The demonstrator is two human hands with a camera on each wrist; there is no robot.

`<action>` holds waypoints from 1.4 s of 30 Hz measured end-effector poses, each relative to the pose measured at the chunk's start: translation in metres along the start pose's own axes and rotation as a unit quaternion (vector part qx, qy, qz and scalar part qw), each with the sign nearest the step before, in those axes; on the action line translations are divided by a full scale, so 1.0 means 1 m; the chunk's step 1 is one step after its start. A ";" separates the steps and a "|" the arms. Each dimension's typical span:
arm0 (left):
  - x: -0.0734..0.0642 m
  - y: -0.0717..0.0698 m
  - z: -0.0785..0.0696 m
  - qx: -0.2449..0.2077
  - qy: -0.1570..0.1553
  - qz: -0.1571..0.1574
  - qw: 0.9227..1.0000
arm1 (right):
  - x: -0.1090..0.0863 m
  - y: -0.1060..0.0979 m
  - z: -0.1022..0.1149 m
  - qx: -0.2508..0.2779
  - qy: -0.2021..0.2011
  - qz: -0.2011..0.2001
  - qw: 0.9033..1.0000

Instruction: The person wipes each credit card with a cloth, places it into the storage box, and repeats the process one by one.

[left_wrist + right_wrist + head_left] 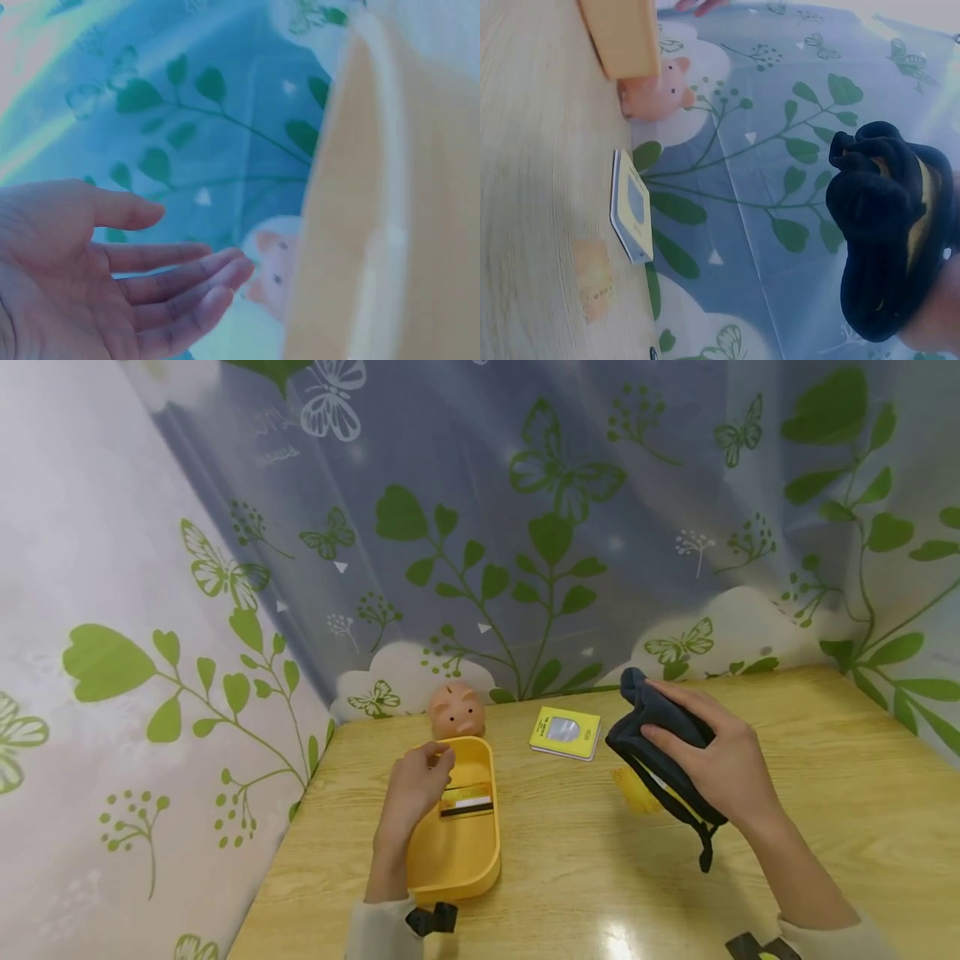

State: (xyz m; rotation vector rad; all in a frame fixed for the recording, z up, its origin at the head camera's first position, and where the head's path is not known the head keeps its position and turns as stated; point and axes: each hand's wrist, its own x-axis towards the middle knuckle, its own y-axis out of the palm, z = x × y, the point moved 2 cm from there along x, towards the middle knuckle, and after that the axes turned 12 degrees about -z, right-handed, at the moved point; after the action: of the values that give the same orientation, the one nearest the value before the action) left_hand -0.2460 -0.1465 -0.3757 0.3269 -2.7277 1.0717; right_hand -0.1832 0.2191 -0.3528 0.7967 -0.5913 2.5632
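My right hand holds a dark navy zippered pouch above the table, fingers wrapped over its top; a yellow edge shows along its opening. The pouch looks bunched in the right wrist view. Partly behind it, a yellow-orange card lies on the wood; the same card is plainer in the right wrist view. Over the left side of a yellow tray hovers my left hand. Loosely bent, its fingers hold nothing. A card with a black stripe lies inside the tray.
Behind the tray stands a pink piggy bank. A yellow booklet with a grey oval window lies near the table's back edge. A leaf-and-butterfly curtain hangs behind the wooden table.
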 end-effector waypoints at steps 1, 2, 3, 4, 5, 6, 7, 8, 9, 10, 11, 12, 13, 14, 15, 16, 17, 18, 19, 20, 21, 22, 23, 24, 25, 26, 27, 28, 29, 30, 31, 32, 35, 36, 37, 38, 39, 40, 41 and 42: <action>-0.003 -0.001 -0.007 -0.010 0.008 -0.002 1.000 | 0.000 -0.002 -0.001 -0.002 0.006 0.000 1.000; -0.006 -0.002 -0.014 -0.020 0.020 -0.001 1.000 | 0.000 -0.005 -0.002 -0.004 0.012 0.001 1.000; -0.009 -0.002 -0.020 -0.027 0.033 0.001 0.999 | 0.000 -0.006 -0.003 -0.007 0.014 0.002 1.000; -0.012 -0.001 -0.027 -0.034 0.048 0.003 0.998 | 0.000 -0.008 -0.004 -0.009 0.014 0.002 1.000; -0.015 0.000 -0.033 -0.039 0.063 0.007 0.997 | 0.000 -0.010 -0.005 -0.012 0.014 0.003 1.000; -0.019 0.003 -0.040 -0.044 0.074 0.014 0.996 | 0.000 -0.011 -0.006 -0.012 0.014 0.004 1.000; -0.021 0.006 -0.045 -0.048 0.085 0.022 0.995 | 0.000 -0.013 -0.007 -0.013 0.016 0.004 1.000; -0.024 0.011 -0.051 -0.052 0.095 0.033 0.994 | 0.000 -0.015 -0.008 -0.014 0.019 0.005 1.000; -0.026 0.016 -0.056 -0.056 0.104 0.043 0.992 | 0.000 -0.017 -0.010 -0.014 0.022 0.005 1.000; -0.027 0.023 -0.061 -0.060 0.113 0.054 0.990 | 0.000 -0.019 -0.012 -0.015 0.025 0.004 1.000; -0.029 0.030 -0.065 -0.063 0.117 0.065 0.989 | 0.000 -0.021 -0.014 -0.016 0.027 0.005 0.999; -0.030 0.037 -0.071 -0.063 0.122 0.077 0.988 | 0.000 -0.024 -0.016 -0.020 0.029 0.006 0.999; -0.031 0.046 -0.076 -0.059 0.127 0.088 0.986 | 0.001 -0.027 -0.018 -0.025 0.031 0.005 0.999; -0.032 0.054 -0.081 -0.054 0.132 0.102 0.985 | 0.002 -0.030 -0.020 -0.029 0.030 0.004 0.999; -0.033 0.063 -0.086 -0.046 0.135 0.116 0.983 | 0.003 -0.033 -0.021 -0.033 0.030 0.001 0.999; -0.034 0.073 -0.090 -0.039 0.135 0.134 0.981 | 0.004 -0.036 -0.022 -0.036 0.031 -0.002 0.999; -0.035 0.082 -0.095 -0.031 0.134 0.151 0.979 | 0.005 -0.038 -0.023 -0.037 0.031 -0.005 0.999; -0.036 0.091 -0.098 -0.023 0.134 0.168 0.976 | 0.007 -0.040 -0.023 -0.038 0.032 -0.010 0.999; -0.036 0.101 -0.102 -0.017 0.131 0.186 0.974 | 0.008 -0.042 -0.024 -0.037 0.033 -0.015 0.999; -0.037 0.110 -0.105 -0.012 0.126 0.202 0.971 | 0.010 -0.043 -0.024 -0.035 0.034 -0.019 0.999; -0.037 0.119 -0.106 -0.007 0.119 0.215 0.969 | 0.011 -0.045 -0.024 -0.034 0.035 -0.023 0.999; -0.036 0.128 -0.108 -0.005 0.113 0.225 0.968 | 0.012 -0.046 -0.024 -0.032 0.037 -0.026 0.998; -0.036 0.136 -0.108 -0.001 0.107 0.232 0.967 | 0.012 -0.047 -0.024 -0.030 0.039 -0.027 0.998; -0.035 0.143 -0.108 0.004 0.102 0.237 0.966 | 0.012 -0.048 -0.025 -0.028 0.042 -0.028 0.998; -0.034 0.150 -0.108 0.007 0.097 0.240 0.966 | 0.013 -0.049 -0.025 -0.026 0.046 -0.028 0.998; -0.033 0.156 -0.108 0.011 0.095 0.240 0.966 | 0.013 -0.049 -0.026 -0.025 0.050 -0.028 0.998; -0.032 0.162 -0.107 0.015 0.094 0.240 0.966 | 0.013 -0.050 -0.027 -0.024 0.055 -0.028 0.998; -0.031 0.166 -0.107 0.018 0.093 0.239 0.966 | 0.013 -0.051 -0.028 -0.023 0.059 -0.028 0.998; -0.030 0.171 -0.106 0.019 0.090 0.237 0.967 | 0.013 -0.053 -0.029 -0.023 0.060 -0.029 0.997; -0.028 0.175 -0.105 0.019 0.087 0.236 0.968 | 0.013 -0.054 -0.030 -0.025 0.061 -0.031 0.997; -0.027 0.178 -0.104 0.015 0.080 0.234 0.969 | 0.014 -0.055 -0.030 -0.024 0.063 -0.032 0.997; -0.025 0.182 -0.103 0.008 0.072 0.233 0.970 | 0.015 -0.056 -0.031 -0.024 0.065 -0.034 0.997; -0.021 0.193 -0.097 -0.036 0.039 0.229 0.972 | 0.016 -0.060 -0.034 -0.021 0.072 -0.036 0.997; -0.021 0.197 -0.093 -0.054 0.026 0.227 0.972 | 0.016 -0.061 -0.035 -0.022 0.076 -0.037 0.996; -0.020 0.201 -0.090 -0.073 0.014 0.223 0.972 | 0.017 -0.062 -0.036 -0.026 0.079 -0.039 0.996; -0.019 0.204 -0.087 -0.090 0.004 0.218 0.972 | 0.017 -0.063 -0.037 -0.031 0.083 -0.041 0.995; -0.019 0.207 -0.084 -0.105 -0.003 0.212 0.972 | 0.018 -0.064 -0.038 -0.035 0.085 -0.044 0.995; -0.019 0.211 -0.081 -0.118 -0.010 0.205 0.971 | 0.018 -0.066 -0.039 -0.040 0.086 -0.046 0.994; -0.019 0.213 -0.079 -0.131 -0.018 0.199 0.971 | 0.019 -0.067 -0.039 -0.046 0.088 -0.051 0.994; -0.019 0.216 -0.078 -0.134 -0.019 0.192 0.972 | 0.020 -0.069 -0.040 -0.051 0.088 -0.057 0.993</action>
State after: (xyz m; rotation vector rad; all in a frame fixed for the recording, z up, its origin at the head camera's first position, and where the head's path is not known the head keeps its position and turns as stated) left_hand -0.2794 0.0635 -0.4640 -0.2328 -2.9959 0.7583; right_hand -0.1829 0.3012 -0.3515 0.5465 -0.5971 2.4460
